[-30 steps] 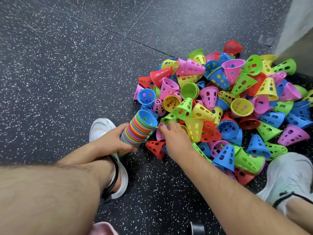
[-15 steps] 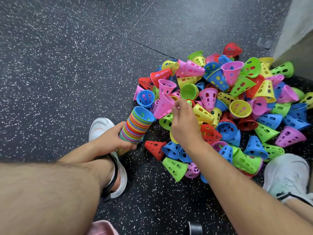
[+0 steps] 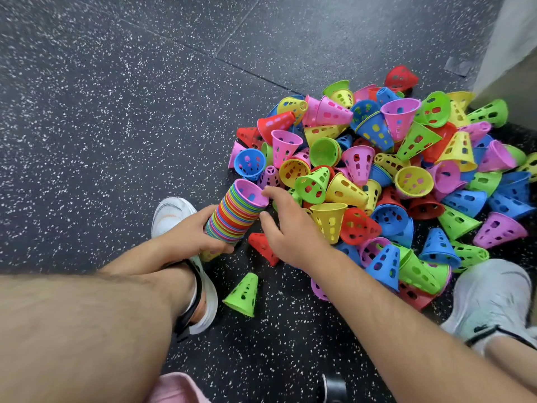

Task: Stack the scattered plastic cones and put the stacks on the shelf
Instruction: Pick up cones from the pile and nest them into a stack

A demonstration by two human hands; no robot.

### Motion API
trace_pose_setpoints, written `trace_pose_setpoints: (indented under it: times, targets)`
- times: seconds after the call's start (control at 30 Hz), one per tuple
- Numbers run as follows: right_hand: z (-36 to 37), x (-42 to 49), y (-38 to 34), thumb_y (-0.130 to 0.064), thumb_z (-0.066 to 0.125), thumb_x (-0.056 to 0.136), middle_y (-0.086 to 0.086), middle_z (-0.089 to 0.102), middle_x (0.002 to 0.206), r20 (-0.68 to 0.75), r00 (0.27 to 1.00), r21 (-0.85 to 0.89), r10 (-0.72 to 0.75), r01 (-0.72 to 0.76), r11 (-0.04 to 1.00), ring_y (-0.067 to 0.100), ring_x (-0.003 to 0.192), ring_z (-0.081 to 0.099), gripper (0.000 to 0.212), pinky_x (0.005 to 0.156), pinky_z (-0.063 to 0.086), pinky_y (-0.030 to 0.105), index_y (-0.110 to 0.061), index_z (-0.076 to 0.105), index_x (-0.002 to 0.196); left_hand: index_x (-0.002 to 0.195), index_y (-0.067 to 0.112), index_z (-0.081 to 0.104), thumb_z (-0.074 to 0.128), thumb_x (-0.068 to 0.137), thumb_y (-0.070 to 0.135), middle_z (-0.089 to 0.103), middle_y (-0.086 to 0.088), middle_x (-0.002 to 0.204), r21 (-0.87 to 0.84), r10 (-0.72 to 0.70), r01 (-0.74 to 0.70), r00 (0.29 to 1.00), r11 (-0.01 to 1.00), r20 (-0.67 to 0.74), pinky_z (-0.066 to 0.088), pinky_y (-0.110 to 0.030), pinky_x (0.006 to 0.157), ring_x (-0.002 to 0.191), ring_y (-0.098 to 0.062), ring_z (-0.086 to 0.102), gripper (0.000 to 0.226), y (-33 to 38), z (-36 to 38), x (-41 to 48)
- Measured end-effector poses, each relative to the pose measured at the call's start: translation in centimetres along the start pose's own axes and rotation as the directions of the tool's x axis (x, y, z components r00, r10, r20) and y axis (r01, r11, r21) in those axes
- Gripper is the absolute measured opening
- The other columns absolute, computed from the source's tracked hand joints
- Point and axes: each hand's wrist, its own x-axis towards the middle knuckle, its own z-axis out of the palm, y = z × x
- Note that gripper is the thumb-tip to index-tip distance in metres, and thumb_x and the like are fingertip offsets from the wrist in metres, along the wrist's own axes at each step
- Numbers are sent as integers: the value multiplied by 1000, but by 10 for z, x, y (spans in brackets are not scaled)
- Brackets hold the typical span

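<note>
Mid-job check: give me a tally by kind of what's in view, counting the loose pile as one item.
stack of cones: 1
pile of loose cones: 1
stray green cone: 1
hands: 2 (left hand, right hand)
white shoes: 2 (left shoe, right shoe)
Total: 7

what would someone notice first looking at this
A big pile of bright perforated cones fills the floor at right. At its near-left edge the left hand grips a tilted rainbow stack, and the right hand pinches its pink top cone. One green cone sits alone nearer the camera.
</note>
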Motion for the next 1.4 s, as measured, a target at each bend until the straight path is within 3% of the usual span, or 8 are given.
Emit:
trace_pose_setpoints:
  times: [0.13, 0.23, 0.47, 0.63, 0.83, 1.07, 1.23, 1.4]
  targets:
    - [17, -21, 9, -18, 58, 93, 4, 52, 95, -248, 959, -150, -139, 104, 983, 23, 89, 49, 12, 79, 44, 40, -8, 55, 100, 122, 22, 60, 91, 51, 24, 74, -16, 105, 11, -10, 10, 1000, 1000, 22, 59, -46, 82, 87, -19, 70, 77, 0, 0, -1]
    - [32, -41, 14, -21, 61, 92, 3, 49, 81, -109, 947, -208, -302, 276, 938, 24, 77, 44, 16, 68, 42, 43, -10, 53, 84, 122, 20, 59, 89, 51, 24, 74, -13, 101, 16, -19, 19, 1000, 1000, 14, 59, -49, 82, 85, -19, 68, 77, 3, 1, -4]
    - [81, -61, 14, -21, 61, 83, 10, 52, 141, 469, 827, -359, -309, 498, 789, 33, 119, 51, 47, 86, 47, 43, -26, 60, 130, 125, 14, 58, 88, 56, 15, 75, -4, 100, 23, -10, 10, 1000, 1000, 7, 60, -31, 76, 85, -11, 69, 76, 7, 1, -7]
    - [96, -60, 7, -13, 68, 80, 17, 41, 152, 540, 821, -501, -187, 492, 712, 38, 127, 46, 70, 95, 44, 45, -32, 47, 145, 123, 11, 57, 88, 57, 12, 75, 1, 97, 26, -7, 7, 1000, 1000, 13, 58, -27, 73, 84, -9, 70, 73, 5, -1, -6]
    - [97, -55, 19, -18, 80, 76, 15, 52, 141, 527, 807, -430, -267, 524, 735, 35, 112, 59, 46, 80, 52, 42, -21, 60, 118, 121, 13, 57, 87, 59, 11, 75, -2, 96, 3, 8, -8, 1000, 1000, 12, 60, -36, 75, 84, -14, 70, 69, 6, -1, -7]
    - [62, -52, 25, -19, 56, 100, 8, 62, 105, 163, 880, -229, -446, 473, 851, 29, 97, 55, 14, 89, 47, 43, -6, 60, 101, 113, 22, 59, 87, 48, 32, 75, 12, 90, -49, 20, -19, 1000, 999, 4, 57, -23, 70, 80, -5, 68, 72, 10, 1, -6]
    - [40, -48, 16, -16, 47, 101, 5, 54, 93, -379, 889, -39, -257, 262, 964, 25, 86, 49, 11, 77, 44, 42, -6, 52, 103, 129, 15, 58, 95, 55, 33, 74, -9, 119, -69, 33, -36, 998, 997, -45, 54, -48, 104, 116, -31, 69, 84, 0, -4, -1]
    - [17, -19, 6, -14, 44, 102, 3, 58, 102, -589, 802, 18, -99, 135, 991, 20, 95, 51, 21, 88, 43, 34, -3, 59, 111, 121, 17, 58, 93, 52, 32, 75, -11, 108, -43, 24, -25, 999, 999, -31, 60, -45, 88, 93, -22, 72, 80, 0, -2, 1]
